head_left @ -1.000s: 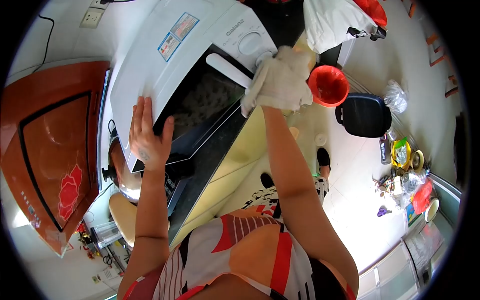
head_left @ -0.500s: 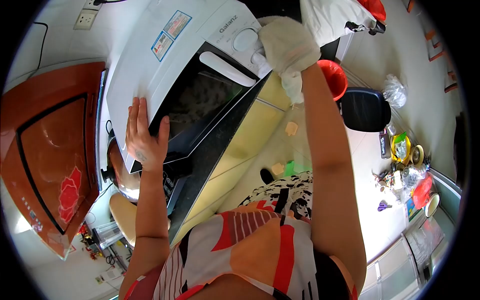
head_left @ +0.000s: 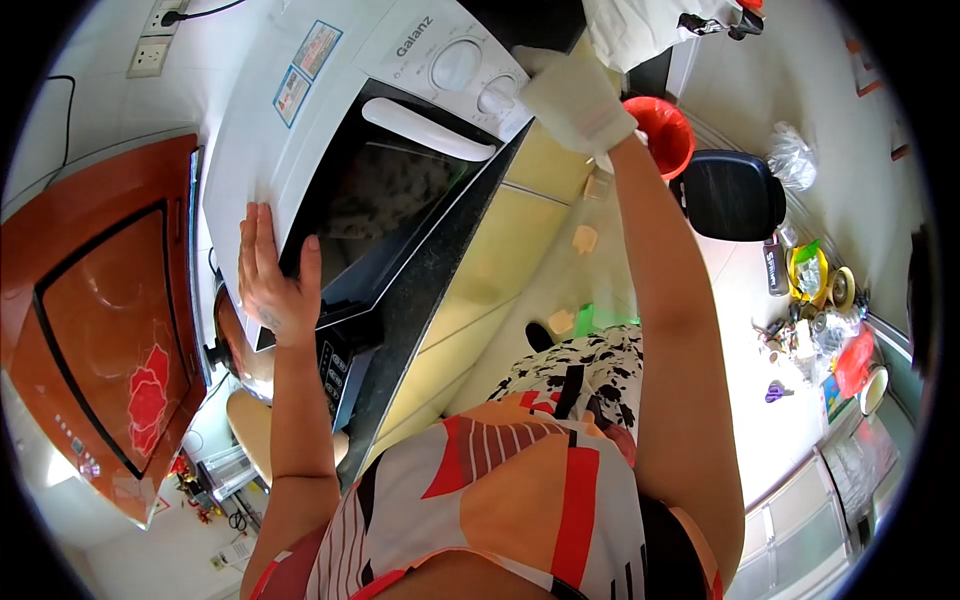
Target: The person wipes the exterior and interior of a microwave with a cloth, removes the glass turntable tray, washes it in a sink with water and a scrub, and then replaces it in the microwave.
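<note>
A white Galanz microwave (head_left: 345, 60) stands on the dark counter (head_left: 420, 300), its black door closed below a white handle (head_left: 428, 130). My left hand (head_left: 275, 285) lies with fingers spread on the microwave's top near the door edge. A pale cloth (head_left: 575, 100) covers my right hand, which is beside the corner of the control panel, close to the lower dial (head_left: 497, 95). The cloth hides the fingers of my right hand.
A red bin (head_left: 662, 135) and a black stool (head_left: 728, 195) stand on the floor at the right. Beyond them lies a pile of small items (head_left: 815, 320). A white bag (head_left: 640, 30) is at the top. An orange-brown appliance (head_left: 110, 330) is on the left.
My right hand with the cloth has moved off the front of the control panel to its outer corner, uncovering the lower dial. My left hand keeps its place on the microwave while the view has shifted.
</note>
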{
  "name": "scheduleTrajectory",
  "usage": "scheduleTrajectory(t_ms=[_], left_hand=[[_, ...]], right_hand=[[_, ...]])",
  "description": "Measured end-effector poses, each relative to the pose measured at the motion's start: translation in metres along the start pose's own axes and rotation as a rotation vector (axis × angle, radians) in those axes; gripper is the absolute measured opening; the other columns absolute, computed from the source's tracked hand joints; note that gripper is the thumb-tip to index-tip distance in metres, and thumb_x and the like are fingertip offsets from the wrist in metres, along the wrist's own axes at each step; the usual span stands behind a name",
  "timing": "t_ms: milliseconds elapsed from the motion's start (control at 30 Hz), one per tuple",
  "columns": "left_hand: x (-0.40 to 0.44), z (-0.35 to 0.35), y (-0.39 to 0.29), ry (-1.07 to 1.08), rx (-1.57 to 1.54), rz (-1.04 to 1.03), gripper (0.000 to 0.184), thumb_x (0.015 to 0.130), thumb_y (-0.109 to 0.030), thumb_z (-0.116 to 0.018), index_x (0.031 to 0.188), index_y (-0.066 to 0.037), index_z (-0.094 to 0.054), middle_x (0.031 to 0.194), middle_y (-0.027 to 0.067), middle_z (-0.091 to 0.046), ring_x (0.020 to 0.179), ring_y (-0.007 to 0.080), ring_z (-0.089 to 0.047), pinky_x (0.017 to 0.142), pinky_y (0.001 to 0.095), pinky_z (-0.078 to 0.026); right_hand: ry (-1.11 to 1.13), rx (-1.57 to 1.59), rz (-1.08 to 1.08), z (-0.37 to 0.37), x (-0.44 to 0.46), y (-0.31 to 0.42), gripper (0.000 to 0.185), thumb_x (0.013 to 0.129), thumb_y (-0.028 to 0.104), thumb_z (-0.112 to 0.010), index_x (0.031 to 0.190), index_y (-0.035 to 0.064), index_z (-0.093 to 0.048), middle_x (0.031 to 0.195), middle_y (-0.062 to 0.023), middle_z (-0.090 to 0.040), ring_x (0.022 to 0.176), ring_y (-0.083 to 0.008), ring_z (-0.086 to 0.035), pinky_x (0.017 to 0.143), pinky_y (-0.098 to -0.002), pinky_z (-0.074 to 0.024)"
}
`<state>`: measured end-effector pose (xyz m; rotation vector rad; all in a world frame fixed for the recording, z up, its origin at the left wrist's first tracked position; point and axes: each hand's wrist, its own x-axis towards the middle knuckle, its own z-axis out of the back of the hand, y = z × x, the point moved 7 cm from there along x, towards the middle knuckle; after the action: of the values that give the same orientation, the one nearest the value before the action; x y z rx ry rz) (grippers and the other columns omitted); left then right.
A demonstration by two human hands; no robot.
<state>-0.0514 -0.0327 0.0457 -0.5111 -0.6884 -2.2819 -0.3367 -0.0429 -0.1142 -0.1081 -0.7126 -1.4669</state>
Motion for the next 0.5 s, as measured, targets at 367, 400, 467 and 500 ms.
scheduleTrajectory(t_ms=[367,400,467,500], left_hand=[[0.0,-0.003,0.001,0.001,0.016,-0.01,0.05,0.082,-0.026,-0.062,0.125,-0.005,-0.05,0.123,0.0143,-0.055,0.109,0.0345,-0.055,0.089,0.0392,-0.045],[-0.001,-0.003,0.001,-0.005,0.017,-0.014,0.05,0.082,-0.027,-0.062,0.125,-0.005,-0.05,0.123,0.014,-0.055,0.109,0.0344,-0.055,0.089,0.0392,-0.045],[-0.001,-0.001,0.001,0.004,0.029,-0.003,0.05,0.079,-0.027,-0.063,0.122,-0.003,-0.052,0.12,0.0157,-0.056,0.11,0.0353,-0.054,0.089,0.0407,-0.046],[0.0,-0.002,0.001,0.001,0.033,0.003,0.051,0.078,-0.028,-0.063,0.121,-0.003,-0.053,0.119,0.0165,-0.057,0.11,0.0357,-0.054,0.089,0.0415,-0.046]], right_hand=[[-0.092,0.033,-0.63,-0.046,-0.016,0.045,0.013,0.073,0.02,-0.058,0.082,0.0118,-0.062,0.082,-0.007,-0.059,0.077,-0.024,-0.058,0.064,-0.0357,-0.0463],[-0.006,0.062,-0.658,-0.054,-0.023,0.048,0.013,0.073,0.021,-0.058,0.081,0.0124,-0.062,0.08,-0.0067,-0.059,0.076,-0.024,-0.058,0.064,-0.036,-0.0462],[0.128,0.114,-0.712,-0.068,-0.037,0.056,0.011,0.073,0.022,-0.058,0.079,0.0136,-0.061,0.078,-0.0062,-0.059,0.075,-0.0241,-0.058,0.062,-0.0365,-0.0459],[0.037,0.115,-0.713,-0.065,-0.04,0.061,0.011,0.072,0.022,-0.058,0.078,0.0142,-0.061,0.076,-0.006,-0.059,0.074,-0.0241,-0.058,0.061,-0.0367,-0.0458]])
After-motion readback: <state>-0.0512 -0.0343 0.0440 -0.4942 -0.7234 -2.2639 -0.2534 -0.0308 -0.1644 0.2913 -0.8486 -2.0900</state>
